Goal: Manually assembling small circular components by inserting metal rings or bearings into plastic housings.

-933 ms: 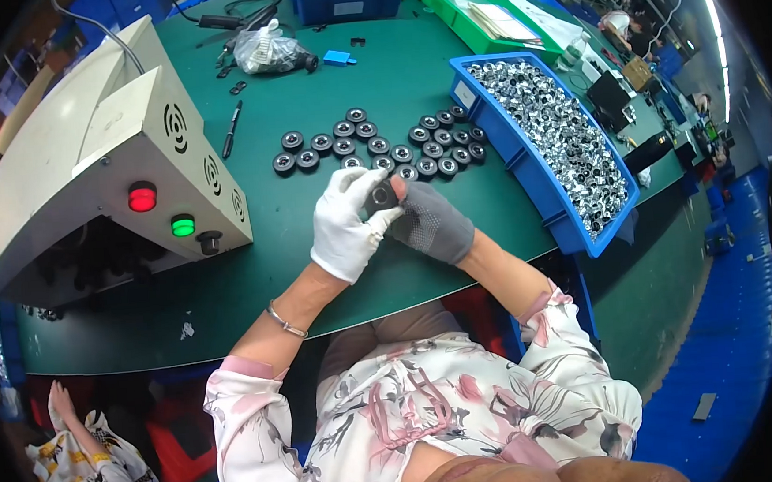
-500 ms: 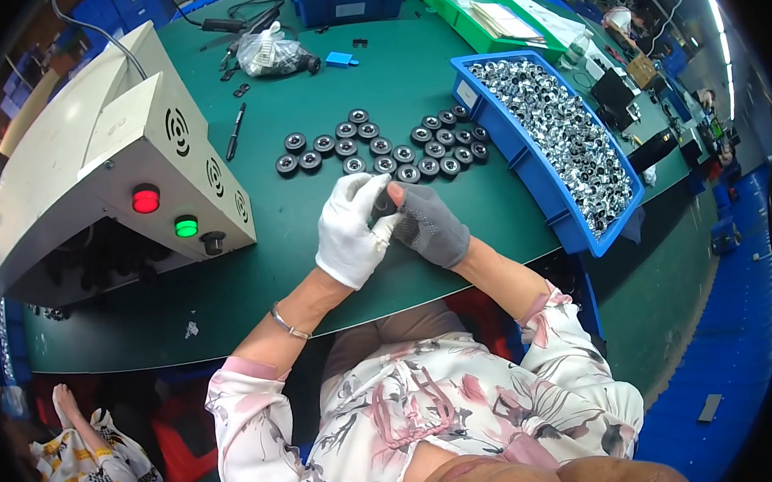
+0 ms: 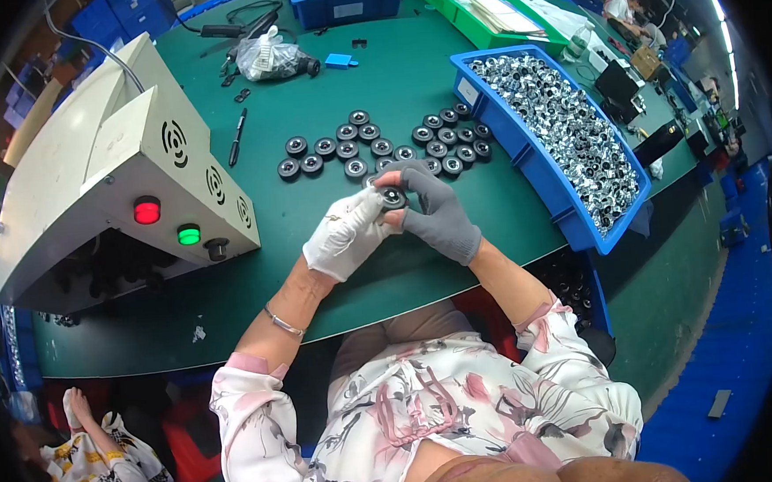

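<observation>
Between my two hands is a small black wheel (image 3: 391, 198), its ringed face with a metal centre turned up. My left hand (image 3: 346, 236), in a white glove, grips its left side. In a grey glove with bare fingertips, my right hand (image 3: 443, 218) pinches the wheel's right side between thumb and fingers. Just beyond my hands, several similar black wheels (image 3: 347, 150) lie flat on the green table (image 3: 305, 219) in two loose groups. My right hand partly covers the nearest of them.
At the left stands a beige machine (image 3: 73, 185) with red and green lights. A blue bin (image 3: 540, 156) of shiny metal parts sits at the right. Farther back are a pen (image 3: 237, 137), a plastic bag (image 3: 267, 58) and a green tray (image 3: 456, 16). Another person's arm (image 3: 92, 425) shows at lower left.
The wheel, mostly hidden between my gloves before, now shows its face. My right hand's fingers have spread around its edge, and my left hand has shifted slightly down and left.
</observation>
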Tool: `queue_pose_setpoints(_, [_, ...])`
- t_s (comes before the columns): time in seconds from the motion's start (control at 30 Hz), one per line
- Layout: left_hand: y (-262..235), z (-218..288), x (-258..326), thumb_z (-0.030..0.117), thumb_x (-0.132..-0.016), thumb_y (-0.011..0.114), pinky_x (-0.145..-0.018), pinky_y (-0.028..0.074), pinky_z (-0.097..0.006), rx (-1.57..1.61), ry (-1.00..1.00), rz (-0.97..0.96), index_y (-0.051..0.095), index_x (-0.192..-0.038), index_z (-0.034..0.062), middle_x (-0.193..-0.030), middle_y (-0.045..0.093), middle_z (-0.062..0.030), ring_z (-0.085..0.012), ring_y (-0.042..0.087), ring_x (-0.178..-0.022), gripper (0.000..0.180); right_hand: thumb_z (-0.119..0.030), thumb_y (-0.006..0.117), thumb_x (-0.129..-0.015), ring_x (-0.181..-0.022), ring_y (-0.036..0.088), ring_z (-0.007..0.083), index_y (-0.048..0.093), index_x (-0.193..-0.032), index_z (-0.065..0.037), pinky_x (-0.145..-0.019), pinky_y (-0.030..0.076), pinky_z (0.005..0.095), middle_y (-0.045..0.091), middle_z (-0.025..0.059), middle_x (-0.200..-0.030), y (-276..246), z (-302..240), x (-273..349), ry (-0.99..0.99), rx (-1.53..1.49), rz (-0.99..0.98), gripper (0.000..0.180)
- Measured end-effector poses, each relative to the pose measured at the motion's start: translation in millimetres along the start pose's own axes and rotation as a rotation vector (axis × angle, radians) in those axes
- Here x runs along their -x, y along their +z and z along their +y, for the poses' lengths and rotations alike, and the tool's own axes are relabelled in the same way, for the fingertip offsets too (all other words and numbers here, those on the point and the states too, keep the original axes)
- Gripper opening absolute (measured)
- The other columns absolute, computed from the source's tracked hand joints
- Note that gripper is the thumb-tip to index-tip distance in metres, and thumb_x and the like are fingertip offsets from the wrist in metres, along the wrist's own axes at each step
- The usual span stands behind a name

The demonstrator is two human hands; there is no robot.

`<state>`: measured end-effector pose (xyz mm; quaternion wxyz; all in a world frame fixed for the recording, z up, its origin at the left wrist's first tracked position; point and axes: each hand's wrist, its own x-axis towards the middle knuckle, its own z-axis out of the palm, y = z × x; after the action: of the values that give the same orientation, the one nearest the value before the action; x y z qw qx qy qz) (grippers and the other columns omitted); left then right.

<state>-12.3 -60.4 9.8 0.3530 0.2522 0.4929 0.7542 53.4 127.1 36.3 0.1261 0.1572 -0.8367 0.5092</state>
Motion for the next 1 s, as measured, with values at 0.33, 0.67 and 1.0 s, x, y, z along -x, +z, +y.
queue_pose_setpoints(0.33, [16.5, 2.8, 4.2, 0.031, -0.105, 0.057, -0.084, 0.052, -0.03, 0.203, -0.108, 0.002, 0.062, -0.128, -0.0018, -0.109, 0.068, -0.0065, -0.0138, 0.063, -0.094, 0.04, -0.012, 0.081, -0.076, -0.109, 0.058, 0.0203, 0.062, -0.11, -0.003, -0.094, 0.048, 0.0329, 0.06, 0.0082, -0.112, 3.9, -9.1, 17.3, 0.032, 0.034, 0.129, 0.04])
queue_pose_setpoints(0.67, [31.5, -6.4, 7.5, 0.011, -0.1, 0.061, -0.078, 0.055, -0.029, -0.108, -0.141, -0.026, 0.062, -0.122, -0.0044, -0.102, 0.069, -0.0088, -0.015, 0.067, -0.087, 0.027, -0.011, 0.071, -0.089, -0.094, 0.061, 0.0117, 0.062, -0.11, 0.001, -0.086, 0.05, 0.0281, 0.063, 0.0049, -0.103, -14.6, -38.8, 51.0, 0.451, -0.392, 0.142, 0.026])
queue_pose_setpoints(1.0, [42.0, -13.5, 23.2, -0.003, -0.093, 0.065, -0.07, 0.056, -0.028, -0.777, 0.328, -0.053, 0.065, -0.109, -0.0038, -0.093, 0.068, -0.0091, -0.0138, 0.068, -0.077, 0.017, -0.01, 0.065, -0.095, -0.077, 0.055, 0.0043, 0.066, -0.098, 0.001, -0.068, 0.044, 0.022, 0.063, -0.0012, -0.084, 1.3, -27.4, 76.6, 0.439, -0.328, 0.277, 0.012])
